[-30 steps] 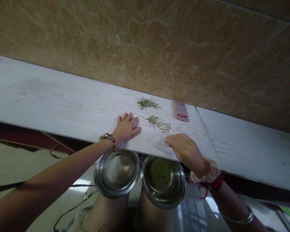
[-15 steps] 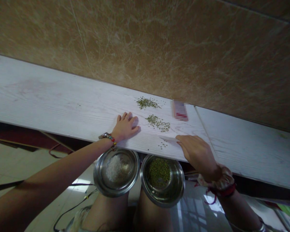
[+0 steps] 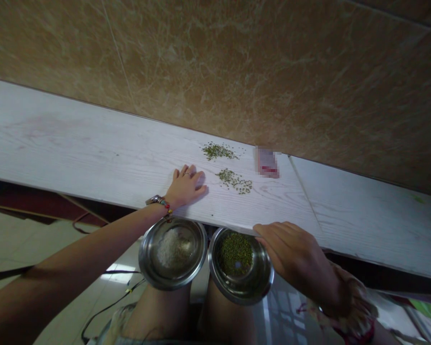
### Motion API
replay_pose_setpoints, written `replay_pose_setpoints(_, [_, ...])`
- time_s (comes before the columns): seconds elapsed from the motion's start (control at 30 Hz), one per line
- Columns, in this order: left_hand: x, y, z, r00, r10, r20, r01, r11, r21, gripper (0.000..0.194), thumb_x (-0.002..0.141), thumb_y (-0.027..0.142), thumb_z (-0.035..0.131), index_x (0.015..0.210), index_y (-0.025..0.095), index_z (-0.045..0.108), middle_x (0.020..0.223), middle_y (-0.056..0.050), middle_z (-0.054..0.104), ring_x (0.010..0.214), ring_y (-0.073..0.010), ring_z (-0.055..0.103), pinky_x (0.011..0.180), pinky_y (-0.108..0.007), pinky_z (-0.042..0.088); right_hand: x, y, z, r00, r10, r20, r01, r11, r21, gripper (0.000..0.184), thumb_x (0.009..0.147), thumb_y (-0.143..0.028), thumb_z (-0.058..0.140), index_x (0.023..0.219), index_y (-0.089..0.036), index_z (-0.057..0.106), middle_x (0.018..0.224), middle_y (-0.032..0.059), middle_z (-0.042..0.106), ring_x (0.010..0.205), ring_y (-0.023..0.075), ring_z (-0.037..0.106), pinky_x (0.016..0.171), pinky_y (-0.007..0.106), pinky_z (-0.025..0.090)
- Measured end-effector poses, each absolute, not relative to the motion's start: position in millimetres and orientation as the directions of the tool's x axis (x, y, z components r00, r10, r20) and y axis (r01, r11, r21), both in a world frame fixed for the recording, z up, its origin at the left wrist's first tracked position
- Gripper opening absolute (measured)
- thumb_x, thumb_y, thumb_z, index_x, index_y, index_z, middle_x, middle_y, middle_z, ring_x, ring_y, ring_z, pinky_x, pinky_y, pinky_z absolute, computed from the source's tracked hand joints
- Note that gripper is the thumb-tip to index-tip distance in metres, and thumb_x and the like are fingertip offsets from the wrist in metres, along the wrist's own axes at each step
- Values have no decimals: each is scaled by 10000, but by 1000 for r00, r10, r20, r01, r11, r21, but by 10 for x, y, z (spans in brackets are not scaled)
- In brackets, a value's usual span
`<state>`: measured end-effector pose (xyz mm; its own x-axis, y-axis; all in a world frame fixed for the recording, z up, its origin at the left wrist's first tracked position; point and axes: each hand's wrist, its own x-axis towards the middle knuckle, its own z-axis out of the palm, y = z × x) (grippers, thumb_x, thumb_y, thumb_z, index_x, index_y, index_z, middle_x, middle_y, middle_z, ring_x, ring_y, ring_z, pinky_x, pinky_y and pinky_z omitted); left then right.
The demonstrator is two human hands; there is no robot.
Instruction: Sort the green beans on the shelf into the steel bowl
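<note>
My left hand (image 3: 187, 187) lies on the white wood-grain board (image 3: 93, 143) with its fingers spread, holding nothing. At the board's front edge, my right hand (image 3: 290, 244) pinches a thin, pale, flat strip (image 3: 242, 230), seen almost edge-on above the right bowl. Small green beans, like mung beans, fill the bottom of that steel bowl (image 3: 267, 278). Beside it, a second steel bowl (image 3: 147, 268) contains a white, grainy heap (image 3: 169, 249). Two patches of green beans, a far one (image 3: 219, 151) and a nearer one (image 3: 234, 180), are scattered on the board, right of my left hand.
A blurred rectangular item (image 3: 267, 163) lies near the back of the board, against the brown marbled wall (image 3: 215, 67). Both bowls rest on my lap. A black cable (image 3: 107, 306) trails at the lower left above the tiled floor.
My right hand has come toward me with the pale strip, from the board to its front edge over the bowl. The few beans near the edge have left the board. My left hand stays put.
</note>
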<state>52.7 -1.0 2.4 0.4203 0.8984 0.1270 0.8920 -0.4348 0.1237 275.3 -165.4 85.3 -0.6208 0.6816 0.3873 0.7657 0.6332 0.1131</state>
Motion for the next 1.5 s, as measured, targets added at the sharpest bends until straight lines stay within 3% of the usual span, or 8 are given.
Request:
replay_pose_setpoints(0.17, [525, -14, 21, 416, 901, 123, 893, -430, 131, 482, 861, 462, 391, 1226, 178, 524, 1348, -152, 437, 1265, -370, 336, 998, -521, 269, 2713, -1575, 897, -601, 655, 458, 765, 637, 94, 203, 876, -94, 419, 899, -126, 618, 701, 31, 659, 621, 130, 551, 585, 273, 412])
replay_pose_setpoints(0.33, [511, -2, 15, 427, 897, 118, 887, -440, 141, 495, 862, 454, 376, 1224, 152, 524, 1350, -171, 429, 1256, -375, 344, 996, -533, 267, 2632, -1223, 761, -637, 538, 552, 697, 708, 114, 177, 874, -98, 458, 914, -122, 628, 792, 55, 699, 724, 148, 598, 648, 279, 426])
replay_pose_setpoints(0.63, [496, 10, -11, 431, 889, 155, 882, -451, 138, 456, 865, 453, 371, 1205, 195, 531, 1332, -133, 462, 1240, -356, 368, 983, -525, 281, 2721, -1027, 686, -721, 481, 499, 579, 814, 51, 217, 896, -106, 411, 897, -159, 622, 795, 36, 689, 764, 138, 602, 716, 279, 435])
replay_pose_setpoints(0.93, [511, -1, 0, 426, 894, 140, 892, -441, 104, 466, 872, 442, 379, 1219, 170, 531, 1354, -159, 439, 1255, -361, 354, 977, -516, 294, 3029, -1301, 891, -713, 572, 407, 601, 797, -68, 214, 903, -128, 397, 866, -176, 603, 761, 16, 684, 720, 116, 607, 698, 262, 467])
replay_pose_setpoints(1.07, [515, -8, 19, 425, 895, 136, 892, -439, 107, 465, 876, 442, 369, 1209, 165, 539, 1345, -159, 446, 1252, -360, 357, 983, -517, 290, 3075, -1298, 887, -655, 592, 470, 690, 722, 52, 177, 897, -139, 436, 894, -175, 609, 777, 25, 698, 732, 134, 620, 689, 270, 466])
replay_pose_setpoints(1.3, [520, -15, 34, 425, 898, 116, 894, -436, 101, 498, 877, 452, 376, 1244, 149, 523, 1378, -179, 412, 1275, -371, 337, 995, -525, 282, 3240, -1024, 646, -485, 616, 620, 873, 385, 300, 162, 893, -162, 470, 928, -139, 626, 778, 63, 703, 689, 173, 614, 647, 293, 428])
replay_pose_setpoints(1.5, [521, -9, 28, 427, 896, 121, 893, -439, 100, 480, 879, 446, 380, 1228, 154, 532, 1375, -175, 419, 1279, -369, 336, 995, -527, 284, 3253, -855, 473, -473, 627, 619, 881, 314, 355, 186, 882, -119, 464, 945, -113, 639, 789, 79, 700, 707, 180, 598, 661, 298, 401])
